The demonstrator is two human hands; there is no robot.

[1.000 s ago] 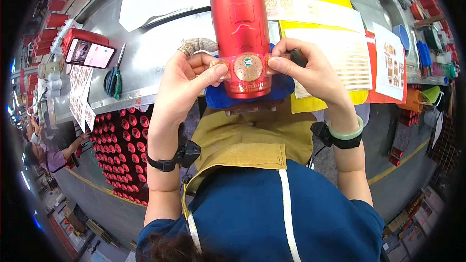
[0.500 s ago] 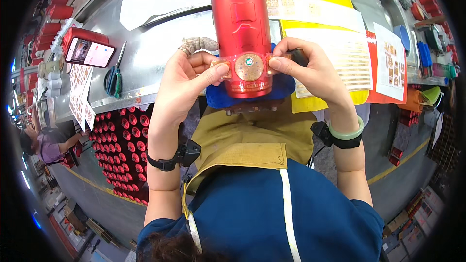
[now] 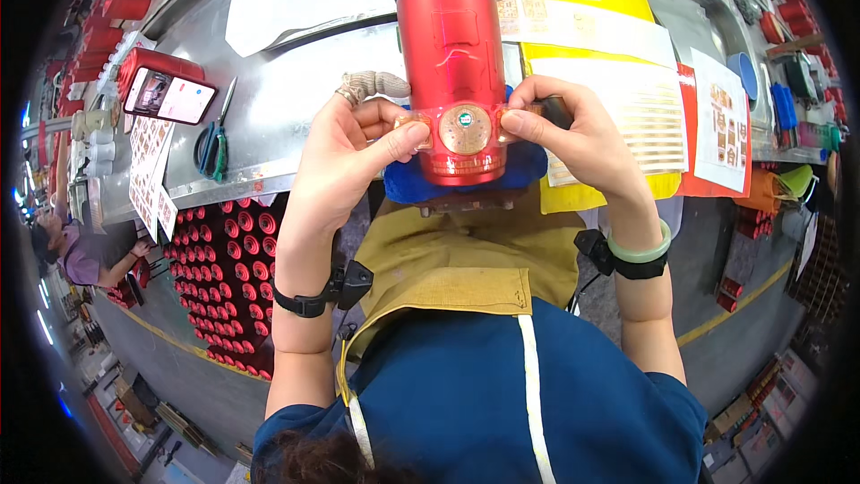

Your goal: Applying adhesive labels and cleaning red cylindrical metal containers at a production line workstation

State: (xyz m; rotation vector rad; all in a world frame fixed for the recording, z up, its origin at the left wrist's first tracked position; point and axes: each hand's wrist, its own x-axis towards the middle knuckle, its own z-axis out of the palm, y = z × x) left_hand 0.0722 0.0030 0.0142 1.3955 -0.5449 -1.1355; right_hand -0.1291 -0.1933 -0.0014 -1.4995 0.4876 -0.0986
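A red metallic bottle [image 3: 452, 54] lies on the bench in front of me, its narrow neck pointing away and its base toward me. Across its near part is a clear decal strip with a round gold emblem [image 3: 466, 132] that has a small green centre. My left hand [image 3: 358, 139] pinches the strip's left end between thumb and fingers; a light cloth wrap covers one of its fingers. At the other side, my right hand [image 3: 569, 130] pinches the right end the same way. Under the bottle's base is a blue pad [image 3: 528, 168].
Scissors [image 3: 211, 145] and a phone [image 3: 170, 96] propped on a red object are to the left. Sheets of gold-striped decals [image 3: 627, 116] lie on a yellow sheet [image 3: 573, 197] at right. Several red bottles [image 3: 224, 278] stand below the bench. Another person [image 3: 90, 255] works at far left.
Both hands keep their pinch on the decal strip over the bottle. The bottle and hands sit slightly further right and lower in the picture. The person at far left has shifted an arm.
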